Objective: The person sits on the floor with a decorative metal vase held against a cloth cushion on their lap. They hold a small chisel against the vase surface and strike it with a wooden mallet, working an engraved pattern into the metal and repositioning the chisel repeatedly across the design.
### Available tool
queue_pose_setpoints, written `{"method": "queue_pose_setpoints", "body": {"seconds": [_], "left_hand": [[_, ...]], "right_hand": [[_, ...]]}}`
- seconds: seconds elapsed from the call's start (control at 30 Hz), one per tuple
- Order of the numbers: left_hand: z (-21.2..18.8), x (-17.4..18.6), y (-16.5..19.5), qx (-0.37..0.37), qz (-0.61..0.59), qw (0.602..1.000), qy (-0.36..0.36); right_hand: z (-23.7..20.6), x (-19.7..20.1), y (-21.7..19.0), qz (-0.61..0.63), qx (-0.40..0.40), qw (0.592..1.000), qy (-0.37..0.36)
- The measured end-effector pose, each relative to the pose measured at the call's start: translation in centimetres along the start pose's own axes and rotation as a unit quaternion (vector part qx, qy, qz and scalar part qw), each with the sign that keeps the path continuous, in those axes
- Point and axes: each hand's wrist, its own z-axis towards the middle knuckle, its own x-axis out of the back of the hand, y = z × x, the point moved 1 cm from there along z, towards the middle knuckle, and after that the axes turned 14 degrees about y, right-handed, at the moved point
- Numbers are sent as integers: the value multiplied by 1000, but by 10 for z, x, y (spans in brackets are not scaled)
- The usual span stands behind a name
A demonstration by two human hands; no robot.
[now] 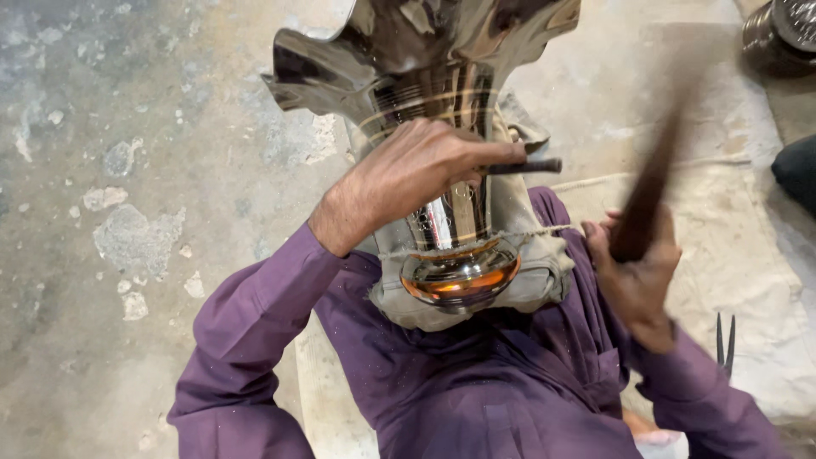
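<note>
Your left hand (416,174) is closed around a short dark punch-like tool (523,167), its tip lying across the neck of a polished metal vase (442,127). The vase lies along your lap, its round base (460,274) toward you and its wavy, flared rim (340,68) pointing away. A grey cloth pad (527,280) wraps the lower part, with a thin cord (544,231) tied across it.

Your right hand (637,272) grips the handle of a dark mallet (654,183), which is blurred with motion and raised to the right of the vase, apart from it.

You sit in purple clothing (476,382) on a rough concrete floor (127,170), stained and patchy with pale chips. A light sheet (748,280) covers the ground on your right, and a pair of dark pointed tongs (725,344) lies there near your right elbow. A round metal vessel (778,34) sits at the top right corner.
</note>
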Motion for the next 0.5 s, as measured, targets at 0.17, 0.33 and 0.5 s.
{"method": "queue_pose_setpoints", "body": {"seconds": [0.17, 0.33, 0.5], "left_hand": [[0, 2, 2, 2, 7, 1000, -20], [4, 10, 5, 34, 36, 995, -83], [5, 16, 5, -52, 29, 997, -46]], "right_hand": [[-1, -3, 4, -150, 46, 986, -48], [-8, -7, 0, -5, 40, 999, -20], [-9, -9, -3, 20, 50, 998, 17]]}}
